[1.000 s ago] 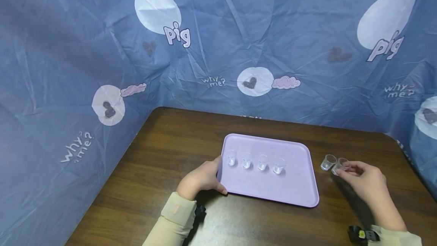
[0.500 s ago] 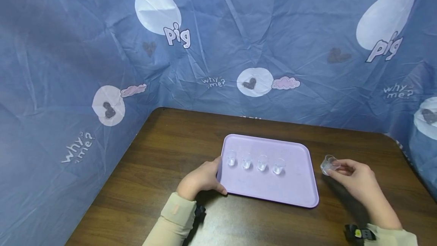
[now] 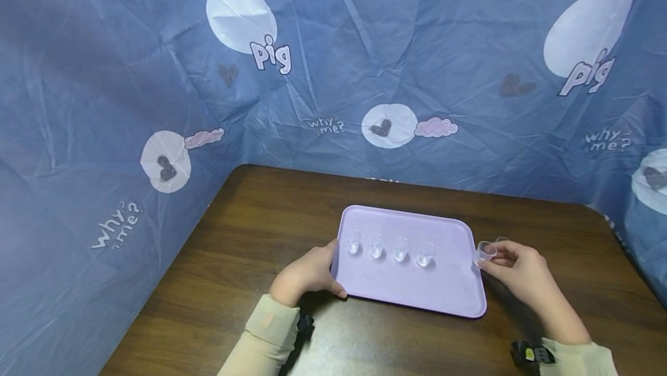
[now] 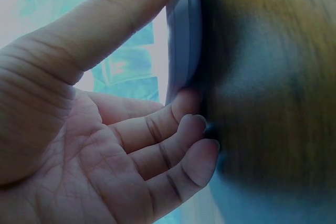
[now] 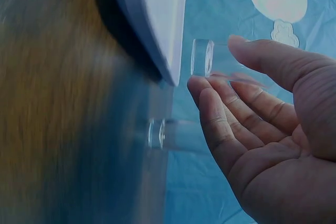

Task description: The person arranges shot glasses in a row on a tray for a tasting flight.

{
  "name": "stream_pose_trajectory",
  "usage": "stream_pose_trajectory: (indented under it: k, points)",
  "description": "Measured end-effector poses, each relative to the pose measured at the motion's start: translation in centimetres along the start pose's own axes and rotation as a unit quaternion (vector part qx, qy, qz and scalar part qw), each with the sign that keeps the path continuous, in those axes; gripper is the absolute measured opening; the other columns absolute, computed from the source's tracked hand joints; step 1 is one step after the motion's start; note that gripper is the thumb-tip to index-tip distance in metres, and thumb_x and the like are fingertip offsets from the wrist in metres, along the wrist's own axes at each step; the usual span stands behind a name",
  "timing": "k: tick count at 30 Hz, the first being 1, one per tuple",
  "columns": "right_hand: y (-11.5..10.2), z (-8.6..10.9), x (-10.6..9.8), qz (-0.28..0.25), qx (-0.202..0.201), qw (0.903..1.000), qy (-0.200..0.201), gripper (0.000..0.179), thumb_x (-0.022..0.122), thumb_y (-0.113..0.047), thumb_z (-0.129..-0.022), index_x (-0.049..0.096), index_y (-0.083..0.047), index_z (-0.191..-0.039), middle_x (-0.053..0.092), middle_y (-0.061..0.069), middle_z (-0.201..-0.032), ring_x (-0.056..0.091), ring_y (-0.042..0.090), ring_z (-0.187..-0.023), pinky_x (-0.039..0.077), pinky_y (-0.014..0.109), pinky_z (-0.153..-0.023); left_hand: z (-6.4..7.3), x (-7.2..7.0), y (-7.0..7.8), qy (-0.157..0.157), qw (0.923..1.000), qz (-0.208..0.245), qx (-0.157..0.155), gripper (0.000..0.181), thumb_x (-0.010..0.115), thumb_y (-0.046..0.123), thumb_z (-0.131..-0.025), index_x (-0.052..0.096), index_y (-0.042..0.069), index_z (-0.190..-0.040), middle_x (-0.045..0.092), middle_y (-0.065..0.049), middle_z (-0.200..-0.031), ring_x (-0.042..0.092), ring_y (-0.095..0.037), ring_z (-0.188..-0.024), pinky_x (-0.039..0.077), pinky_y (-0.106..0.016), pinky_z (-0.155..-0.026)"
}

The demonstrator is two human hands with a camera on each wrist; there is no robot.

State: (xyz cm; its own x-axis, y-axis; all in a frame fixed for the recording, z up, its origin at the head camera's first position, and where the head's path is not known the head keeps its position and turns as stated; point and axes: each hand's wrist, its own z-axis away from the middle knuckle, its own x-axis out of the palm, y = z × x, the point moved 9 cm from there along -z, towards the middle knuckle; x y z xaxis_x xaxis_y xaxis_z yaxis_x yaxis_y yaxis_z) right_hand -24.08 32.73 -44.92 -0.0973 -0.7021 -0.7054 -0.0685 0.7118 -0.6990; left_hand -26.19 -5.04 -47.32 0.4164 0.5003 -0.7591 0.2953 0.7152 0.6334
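Observation:
My right hand (image 3: pixel 523 272) pinches a small clear shot glass (image 3: pixel 484 249) between thumb and fingers, upright, just over the right rim of the lilac tray (image 3: pixel 406 290). In the right wrist view the held glass's thick base (image 5: pixel 201 57) shows above the table, beside the tray edge. My left hand (image 3: pixel 308 274) holds the tray's near left corner, with the thumb at the front edge and the fingers along the left side. Several matching glasses (image 3: pixel 400 249) stand in a row on the tray. Another glass (image 5: pixel 157 134) stands on the table behind my right hand, mostly hidden in the head view.
The brown wooden table (image 3: pixel 250 219) bears the tray. A blue printed cloth (image 3: pixel 323 86) hangs behind it and along the left side. The tray has a low raised rim, with bare surface to the right of the row.
My right hand has lifted one of the two glasses off the table and carried it left, past the other glass, to the tray's right edge. My left hand and the tray stay put.

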Motion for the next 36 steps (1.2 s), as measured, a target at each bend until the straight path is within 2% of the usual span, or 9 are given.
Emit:
stream_pose_trajectory:
  k: [9,20,25,36]
  points:
    - [-1.8,-0.5,1.8,0.001,-0.015,0.9998,-0.012,0.033,0.088,-0.011,-0.08,0.072,0.004,-0.104,0.069,0.013,-0.097,0.07,0.023,-0.083,0.055,0.023,-0.063,0.0,0.0,0.0,0.003,1.0,-0.001,0.004,0.098,0.101,0.019,-0.059,0.047,-0.004,-0.137,0.065,-0.023,-0.116,0.062,-0.031,-0.105,0.048,-0.046,-0.094]
    - [-2.7,-0.9,4.4,-0.027,-0.016,0.9983,-0.048,0.028,0.086,-0.005,-0.079,0.07,0.004,-0.1,0.072,0.01,-0.092,0.068,0.021,-0.082,0.055,0.024,-0.065,-0.1,0.1,-0.1,0.007,0.9999,-0.003,0.011,0.096,0.101,0.018,-0.059,0.048,-0.004,-0.136,0.066,-0.023,-0.114,0.062,-0.031,-0.103,0.048,-0.046,-0.093]
    - [-3.0,-1.0,5.1,-0.043,-0.016,0.9973,-0.057,0.029,0.086,-0.001,-0.078,0.07,0.006,-0.101,0.071,0.013,-0.094,0.069,0.024,-0.083,0.056,0.024,-0.066,-0.1,0.1,-0.1,0.007,0.9999,-0.004,0.011,0.098,0.101,0.019,-0.059,0.047,-0.003,-0.137,0.066,-0.023,-0.115,0.062,-0.031,-0.104,0.048,-0.046,-0.093]
    - [-2.7,-1.1,5.8,-0.036,-0.005,0.9974,-0.062,0.028,0.086,0.0,-0.077,0.07,0.006,-0.1,0.071,0.011,-0.092,0.068,0.021,-0.082,0.055,0.024,-0.065,-0.1,0.0,-0.1,0.006,0.9999,-0.008,0.01,0.099,0.101,0.02,-0.059,0.047,-0.002,-0.138,0.066,-0.022,-0.116,0.062,-0.031,-0.106,0.048,-0.045,-0.094]
